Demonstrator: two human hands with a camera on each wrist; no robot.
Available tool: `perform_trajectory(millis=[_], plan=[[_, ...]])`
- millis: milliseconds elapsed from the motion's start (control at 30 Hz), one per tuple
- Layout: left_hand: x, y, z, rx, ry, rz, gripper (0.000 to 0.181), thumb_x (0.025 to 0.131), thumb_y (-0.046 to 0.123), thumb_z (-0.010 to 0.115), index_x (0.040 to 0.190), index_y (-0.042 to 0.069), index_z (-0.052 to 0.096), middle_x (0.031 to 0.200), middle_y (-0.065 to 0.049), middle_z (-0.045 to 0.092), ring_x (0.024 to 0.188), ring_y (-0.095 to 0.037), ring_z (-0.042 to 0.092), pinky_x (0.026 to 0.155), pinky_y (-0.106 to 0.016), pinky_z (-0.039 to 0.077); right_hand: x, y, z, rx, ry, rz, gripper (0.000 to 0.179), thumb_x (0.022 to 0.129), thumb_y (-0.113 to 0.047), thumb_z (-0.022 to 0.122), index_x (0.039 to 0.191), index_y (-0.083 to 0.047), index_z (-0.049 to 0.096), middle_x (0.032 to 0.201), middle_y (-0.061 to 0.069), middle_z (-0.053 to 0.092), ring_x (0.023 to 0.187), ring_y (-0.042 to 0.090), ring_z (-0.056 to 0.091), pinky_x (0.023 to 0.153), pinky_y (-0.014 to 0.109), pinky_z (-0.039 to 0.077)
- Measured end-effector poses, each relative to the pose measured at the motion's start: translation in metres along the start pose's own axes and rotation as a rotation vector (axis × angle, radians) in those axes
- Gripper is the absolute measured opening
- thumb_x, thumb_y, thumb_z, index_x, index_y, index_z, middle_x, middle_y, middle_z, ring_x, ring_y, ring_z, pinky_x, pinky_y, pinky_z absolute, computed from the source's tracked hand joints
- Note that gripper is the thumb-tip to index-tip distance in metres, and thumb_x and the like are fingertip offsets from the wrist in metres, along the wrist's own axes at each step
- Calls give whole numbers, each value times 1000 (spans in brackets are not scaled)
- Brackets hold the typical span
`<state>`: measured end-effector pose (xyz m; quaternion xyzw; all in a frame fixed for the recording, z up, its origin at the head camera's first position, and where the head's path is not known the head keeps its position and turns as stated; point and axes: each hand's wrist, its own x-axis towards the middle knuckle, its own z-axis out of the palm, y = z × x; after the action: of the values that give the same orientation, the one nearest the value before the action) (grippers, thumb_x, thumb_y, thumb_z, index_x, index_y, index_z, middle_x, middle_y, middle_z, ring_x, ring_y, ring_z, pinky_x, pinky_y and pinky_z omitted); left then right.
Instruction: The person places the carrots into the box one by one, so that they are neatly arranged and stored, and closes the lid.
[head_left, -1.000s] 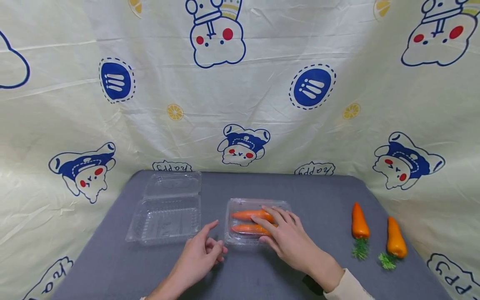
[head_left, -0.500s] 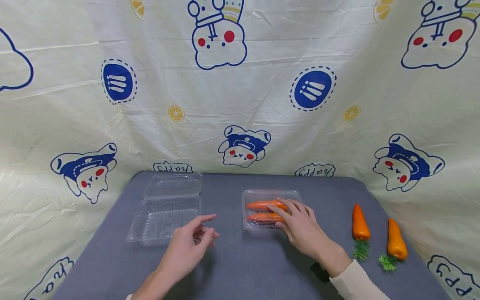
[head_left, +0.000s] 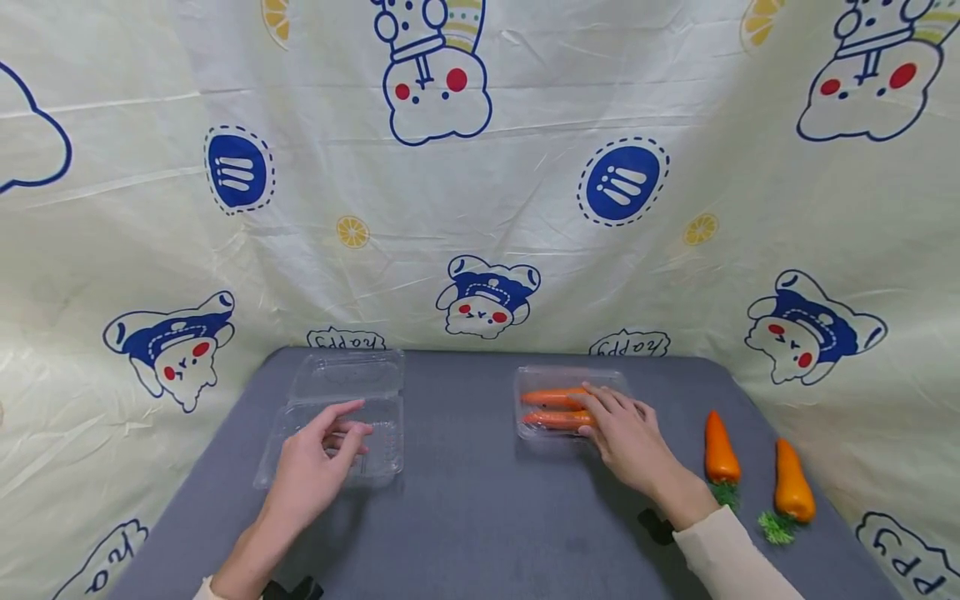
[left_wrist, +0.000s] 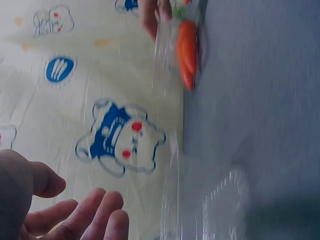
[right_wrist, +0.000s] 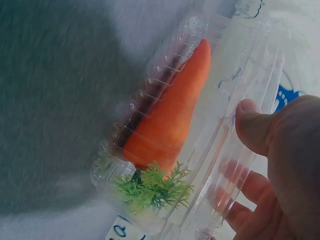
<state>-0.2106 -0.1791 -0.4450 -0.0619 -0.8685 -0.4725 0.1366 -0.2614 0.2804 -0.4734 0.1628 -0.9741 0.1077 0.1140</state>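
My right hand (head_left: 630, 437) grips the side of a clear plastic clamshell box (head_left: 551, 377) right of the table's middle. Inside lie two orange carrots (head_left: 553, 397), side by side, their tips to the left. The right wrist view shows one carrot (right_wrist: 172, 110) and its green leaves (right_wrist: 152, 187) through the plastic, with my thumb (right_wrist: 252, 127) and fingers on either side of the box's edge. My left hand (head_left: 311, 462) hovers over a second clear clamshell box (head_left: 386, 425), which lies unfolded at the left. Its fingers are loosely bent and hold nothing.
Two more carrots lie at the right of the table (head_left: 480, 533): a slim orange one (head_left: 721, 446) and a yellower, thicker one (head_left: 792, 483), leaves toward me. A printed curtain (head_left: 480, 192) hangs behind the table's far edge and along its sides.
My right hand has carried the box with the two carrots to the right and farther back. My left hand has moved left, from beside that box to over the unfolded one.
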Motion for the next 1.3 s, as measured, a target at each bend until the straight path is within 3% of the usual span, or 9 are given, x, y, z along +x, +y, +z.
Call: perform_trajectory(millis=[333, 467, 567, 733, 867, 1033, 1133, 1233, 1300], plan=[[20, -37, -42, 181, 130, -51, 40, 118, 20, 68, 156, 7, 71, 139, -17, 85, 125, -36, 81, 90, -7, 54, 12, 36, 0, 48, 15, 89, 49, 117, -22, 71, 165, -15, 62, 178, 28, 50, 161, 59, 46, 124, 88, 34], [25, -53, -57, 211, 129, -79, 45, 118, 18, 66, 159, 1, 67, 151, -26, 76, 135, -45, 75, 108, -35, 65, 15, 50, 1, 59, 18, 127, 49, 118, -21, 70, 166, -15, 61, 178, 32, 46, 162, 61, 42, 124, 88, 30], [28, -63, -68, 222, 87, -123, 51, 119, 20, 63, 164, -3, 60, 162, -33, 64, 146, -52, 64, 122, -69, 54, 16, 59, 1, 67, 32, 146, 49, 118, -20, 69, 166, -14, 62, 178, 33, 45, 162, 62, 40, 124, 88, 28], [36, -79, -84, 228, -20, -238, 68, 121, 23, 59, 176, -8, 36, 175, -41, 42, 160, -62, 48, 133, -76, 42, 21, 72, 4, 68, 38, 211, 51, 120, -19, 65, 170, -17, 58, 181, 35, 38, 166, 64, 30, 129, 88, 20], [39, -92, -87, 228, -117, -294, 78, 123, 28, 56, 179, -13, 21, 177, -47, 36, 159, -66, 49, 130, -75, 46, 21, 83, 7, 89, 37, 250, 52, 122, -16, 60, 174, -19, 53, 185, 35, 31, 170, 65, 21, 133, 89, 12], [38, -104, -84, 223, -199, -301, 78, 125, 34, 52, 178, -14, 21, 173, -45, 45, 154, -63, 58, 122, -68, 58, 19, 90, 12, 114, 41, 261, 55, 123, -13, 56, 176, -20, 49, 189, 33, 24, 173, 64, 14, 134, 91, 6], [38, -106, -82, 209, -206, -298, 77, 125, 34, 53, 178, -14, 25, 171, -43, 51, 136, -54, 74, 102, -49, 70, 18, 90, 13, 131, 43, 259, 56, 122, -13, 54, 177, -19, 47, 191, 33, 20, 174, 63, 11, 133, 91, 4], [38, -107, -80, 185, -210, -297, 75, 125, 32, 55, 178, -13, 27, 169, -43, 52, 111, -41, 85, 82, -34, 68, 18, 88, 12, 158, 51, 249, 57, 122, -15, 54, 178, -17, 46, 191, 32, 17, 174, 64, 9, 132, 92, 3], [38, -107, -79, 183, -211, -293, 73, 125, 31, 55, 177, -13, 30, 167, -44, 54, 100, -36, 86, 77, -32, 67, 19, 86, 11, 167, 58, 240, 56, 123, -17, 54, 178, -16, 46, 191, 32, 17, 174, 64, 9, 131, 93, 3]])
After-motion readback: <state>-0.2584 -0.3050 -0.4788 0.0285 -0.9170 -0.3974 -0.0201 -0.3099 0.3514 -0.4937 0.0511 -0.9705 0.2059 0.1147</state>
